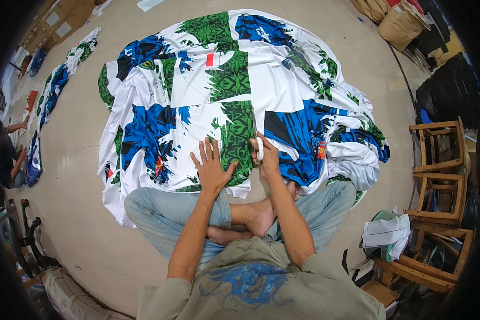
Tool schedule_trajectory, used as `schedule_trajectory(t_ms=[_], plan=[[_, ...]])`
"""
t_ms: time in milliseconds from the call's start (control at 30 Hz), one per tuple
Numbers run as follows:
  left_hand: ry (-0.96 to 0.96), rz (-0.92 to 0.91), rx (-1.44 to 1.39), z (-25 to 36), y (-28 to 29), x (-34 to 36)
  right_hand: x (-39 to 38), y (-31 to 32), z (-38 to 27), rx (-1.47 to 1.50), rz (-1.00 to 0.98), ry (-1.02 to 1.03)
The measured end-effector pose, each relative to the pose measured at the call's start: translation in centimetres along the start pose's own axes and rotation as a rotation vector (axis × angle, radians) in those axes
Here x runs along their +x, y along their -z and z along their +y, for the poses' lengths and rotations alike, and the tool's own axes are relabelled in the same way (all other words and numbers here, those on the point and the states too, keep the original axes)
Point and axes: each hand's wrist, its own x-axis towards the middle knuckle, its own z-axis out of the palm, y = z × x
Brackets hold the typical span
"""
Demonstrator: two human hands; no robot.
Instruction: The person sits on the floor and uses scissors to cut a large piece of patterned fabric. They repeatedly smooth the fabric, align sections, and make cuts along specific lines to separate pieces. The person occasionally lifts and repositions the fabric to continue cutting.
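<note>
A big heap of printed fabric (288, 80) in white, green and blue is spread before my crossed legs. My left hand (212, 168) lies flat with fingers spread on a white and green piece (236, 125), near its lower right part. My right hand (266, 157) grips the white-wrapped handles of scissors (259, 146) at that piece's right edge, along the line between the green print and a white and blue piece (288, 149). The scissor blades point away from me and are hard to make out.
Another person (5, 154) sits at the far left beside a strip of printed fabric (56, 85). Wooden stools (437, 194) and a black bag (442, 93) stand at the right, a paper sack (397, 26) at the back right, cardboard boxes (58, 18) at the back left.
</note>
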Motion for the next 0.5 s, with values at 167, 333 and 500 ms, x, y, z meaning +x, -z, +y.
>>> schedule_trajectory(t_ms=[167,333,500], plan=[[0.005,-0.027,-0.002,0.1,0.3,0.1,1.3,-0.5,-0.7,0.05,-0.002,0.008],[0.001,-0.016,-0.008,0.1,0.3,0.1,2.2,-0.6,-0.8,-0.001,-0.038,0.012],[-0.002,-0.007,-0.016,0.1,0.3,0.2,2.4,-0.5,-1.1,0.013,-0.02,-0.011]])
